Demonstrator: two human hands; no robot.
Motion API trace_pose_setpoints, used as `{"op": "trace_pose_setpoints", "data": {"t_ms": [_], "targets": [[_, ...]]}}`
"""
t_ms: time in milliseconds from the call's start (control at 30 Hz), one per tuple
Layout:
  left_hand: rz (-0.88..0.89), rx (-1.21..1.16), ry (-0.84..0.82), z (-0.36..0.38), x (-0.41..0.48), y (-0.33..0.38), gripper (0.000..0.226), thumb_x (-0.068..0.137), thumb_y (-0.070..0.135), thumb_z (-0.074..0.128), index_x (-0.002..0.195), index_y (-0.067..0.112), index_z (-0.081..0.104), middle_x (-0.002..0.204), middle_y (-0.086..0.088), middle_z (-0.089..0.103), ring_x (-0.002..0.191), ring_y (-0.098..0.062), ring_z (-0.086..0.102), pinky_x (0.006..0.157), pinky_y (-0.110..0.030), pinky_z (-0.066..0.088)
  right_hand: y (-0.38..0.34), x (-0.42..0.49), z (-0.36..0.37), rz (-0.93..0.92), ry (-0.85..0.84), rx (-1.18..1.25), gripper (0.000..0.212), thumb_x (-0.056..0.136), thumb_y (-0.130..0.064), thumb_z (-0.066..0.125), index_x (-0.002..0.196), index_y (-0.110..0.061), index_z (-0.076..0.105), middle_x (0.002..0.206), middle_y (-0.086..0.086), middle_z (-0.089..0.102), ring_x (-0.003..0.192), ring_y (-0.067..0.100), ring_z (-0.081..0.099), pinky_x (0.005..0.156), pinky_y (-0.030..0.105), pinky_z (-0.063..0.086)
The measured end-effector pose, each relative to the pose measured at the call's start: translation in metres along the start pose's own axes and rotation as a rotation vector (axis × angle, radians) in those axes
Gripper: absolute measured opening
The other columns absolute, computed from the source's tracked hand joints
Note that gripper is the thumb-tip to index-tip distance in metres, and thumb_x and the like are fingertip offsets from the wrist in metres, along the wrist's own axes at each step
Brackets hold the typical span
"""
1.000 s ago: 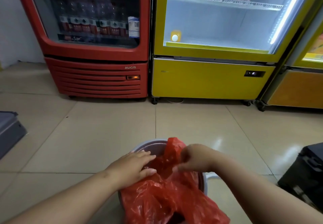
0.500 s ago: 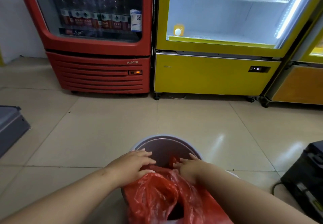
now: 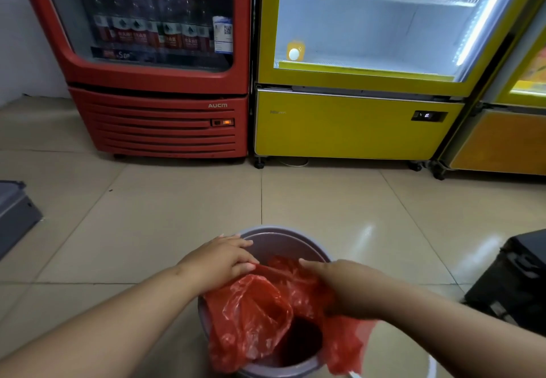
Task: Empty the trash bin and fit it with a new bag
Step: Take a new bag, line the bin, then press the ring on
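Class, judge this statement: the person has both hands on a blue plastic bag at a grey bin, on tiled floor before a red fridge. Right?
Not quite: the head view shows the bag is red, not blue. The rest holds: left hand and right hand are on it at the grey bin, on tiled floor before the red fridge.

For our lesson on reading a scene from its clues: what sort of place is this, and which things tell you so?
Probably a small shop or snack corner: a red drinks cooler holding priced bottles, with a lit yellow glass-door fridge beside it, both standing on a tiled floor.
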State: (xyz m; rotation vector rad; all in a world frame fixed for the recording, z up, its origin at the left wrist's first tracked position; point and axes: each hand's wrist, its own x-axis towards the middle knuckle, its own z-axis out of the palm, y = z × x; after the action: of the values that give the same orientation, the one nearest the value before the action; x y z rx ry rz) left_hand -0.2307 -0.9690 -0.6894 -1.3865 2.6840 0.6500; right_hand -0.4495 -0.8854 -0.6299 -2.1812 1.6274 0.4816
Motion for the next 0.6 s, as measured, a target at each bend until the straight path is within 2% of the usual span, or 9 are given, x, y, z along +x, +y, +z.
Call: {"op": "trace_pose_setpoints", "data": {"t_ms": [67,133,233,300,333,400,467,533,600], "targets": [[0.004,-0.098,0.056,-0.007,-0.002,0.005,0.035,0.095,0.036,0.044,0.128,0.032,0.053,0.152,0.006,0.032,0.143,-0.009,0.019,0.117,-0.029,0.007,0.009,0.003,-0.007,0.036,0.079,0.058,0.07,0.087,-0.019,0.06,0.148,-0.027,0.027,0.146,0.001,0.045,0.132,0.019,0.044,0.105,0.025,0.033],[0.029,-0.277,0.188,-0.017,-0.007,0.02,0.035,0.095,0.037,0.043,0.128,0.029,0.054,0.147,0.006,0.041,0.135,-0.001,0.029,0.111,-0.021,0.019,0.017,0.006,-0.016,0.076,0.119,0.138,0.062,0.087,-0.018,0.061,0.144,-0.027,0.037,0.142,0.0,0.051,0.128,0.018,0.048,0.103,0.024,0.035],[0.141,-0.398,0.206,-0.032,-0.024,0.052,0.05,0.085,0.06,0.041,0.128,0.036,0.051,0.143,0.015,0.044,0.127,0.007,0.032,0.105,-0.017,0.021,0.027,0.013,-0.024,0.12,0.19,0.276,0.057,0.088,-0.013,0.06,0.14,-0.027,0.042,0.126,0.001,0.064,0.111,0.017,0.06,0.087,0.026,0.046],[0.219,-0.219,0.074,-0.033,-0.035,0.065,0.062,0.079,0.068,0.043,0.134,0.04,0.041,0.146,0.018,0.038,0.133,0.005,0.029,0.113,-0.022,0.016,0.035,0.02,-0.027,0.127,0.246,0.332,0.057,0.087,-0.005,0.059,0.138,-0.028,0.046,0.115,-0.002,0.07,0.094,0.015,0.065,0.065,0.015,0.046],[0.248,-0.095,0.012,-0.031,-0.041,0.068,0.065,0.079,0.066,0.047,0.138,0.039,0.035,0.148,0.018,0.036,0.136,0.003,0.026,0.116,-0.024,0.01,0.038,0.024,-0.028,0.126,0.271,0.348,0.057,0.085,-0.001,0.058,0.135,-0.028,0.049,0.109,-0.003,0.071,0.089,0.015,0.067,0.06,0.011,0.044],[0.274,0.103,-0.016,-0.026,-0.049,0.067,0.075,0.078,0.064,0.052,0.143,0.037,0.025,0.151,0.015,0.031,0.139,0.0,0.023,0.117,-0.026,0.007,0.043,0.03,-0.029,0.128,0.309,0.375,0.055,0.084,0.004,0.055,0.131,-0.026,0.054,0.101,-0.003,0.073,0.085,0.017,0.07,0.058,0.012,0.046],[0.261,0.232,0.009,-0.023,-0.052,0.059,0.08,0.077,0.061,0.056,0.144,0.036,0.021,0.153,0.012,0.028,0.14,-0.005,0.022,0.116,-0.026,0.013,0.045,0.034,-0.028,0.135,0.349,0.38,0.053,0.086,0.005,0.051,0.129,-0.024,0.056,0.101,-0.002,0.073,0.083,0.017,0.069,0.059,0.017,0.049],[0.266,0.287,0.044,-0.02,-0.054,0.045,0.074,0.077,0.054,0.059,0.142,0.037,0.026,0.15,0.012,0.032,0.138,-0.008,0.029,0.114,-0.026,0.02,0.046,0.037,-0.027,0.146,0.397,0.355,0.05,0.088,0.005,0.049,0.128,-0.023,0.056,0.105,-0.001,0.072,0.077,0.014,0.065,0.056,0.019,0.048],[0.382,0.379,0.094,-0.019,-0.056,0.029,0.059,0.069,0.048,0.063,0.126,0.041,0.05,0.132,0.018,0.054,0.12,-0.004,0.052,0.102,-0.02,0.038,0.051,0.04,-0.025,0.171,0.434,0.324,0.048,0.089,0.004,0.048,0.128,-0.023,0.056,0.107,-0.002,0.072,0.075,0.01,0.059,0.055,0.02,0.045]]}}
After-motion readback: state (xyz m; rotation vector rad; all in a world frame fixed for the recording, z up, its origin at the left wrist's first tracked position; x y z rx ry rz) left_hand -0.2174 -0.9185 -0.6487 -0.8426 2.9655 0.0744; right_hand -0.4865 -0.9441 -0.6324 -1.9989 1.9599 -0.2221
